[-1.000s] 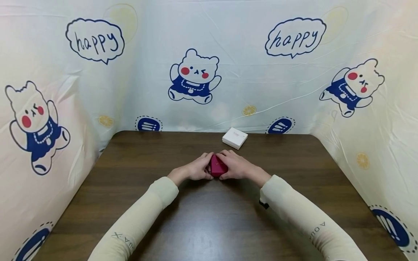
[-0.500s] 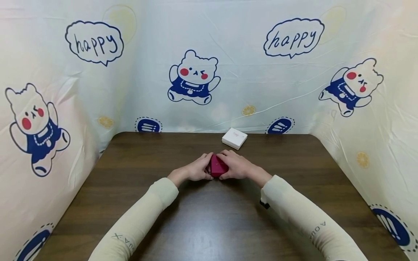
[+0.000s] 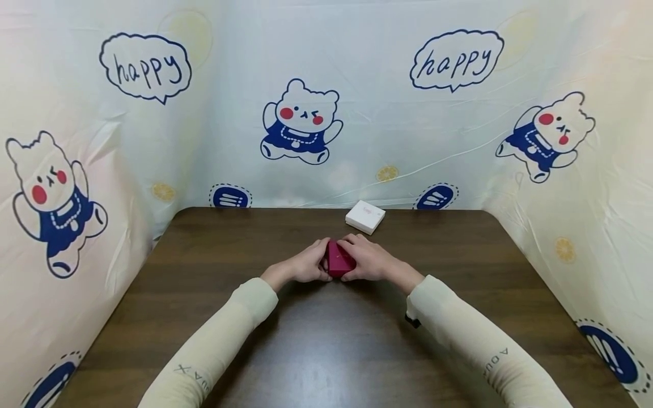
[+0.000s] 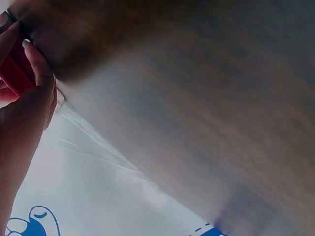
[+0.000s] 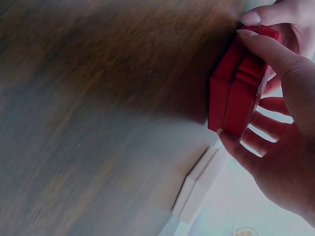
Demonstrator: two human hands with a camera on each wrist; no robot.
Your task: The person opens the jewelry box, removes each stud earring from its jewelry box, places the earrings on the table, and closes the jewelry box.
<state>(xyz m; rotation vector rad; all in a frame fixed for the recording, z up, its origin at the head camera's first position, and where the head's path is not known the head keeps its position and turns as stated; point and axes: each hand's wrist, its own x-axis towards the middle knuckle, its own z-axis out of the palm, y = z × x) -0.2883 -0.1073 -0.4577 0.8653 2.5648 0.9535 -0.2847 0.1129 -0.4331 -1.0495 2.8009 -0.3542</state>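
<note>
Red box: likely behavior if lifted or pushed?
The red box looks stiff, judging by its flat faces and crisp edges. Those flat sides make rolling unlikely. The seam along its side hints it could pop open.

In the head view, the left hand (image 3: 308,265) and right hand (image 3: 370,259) hide the sides of the red box (image 3: 340,262); print on the white box (image 3: 361,218) is too small to read. The left wrist view's edge crops the red box.
</note>
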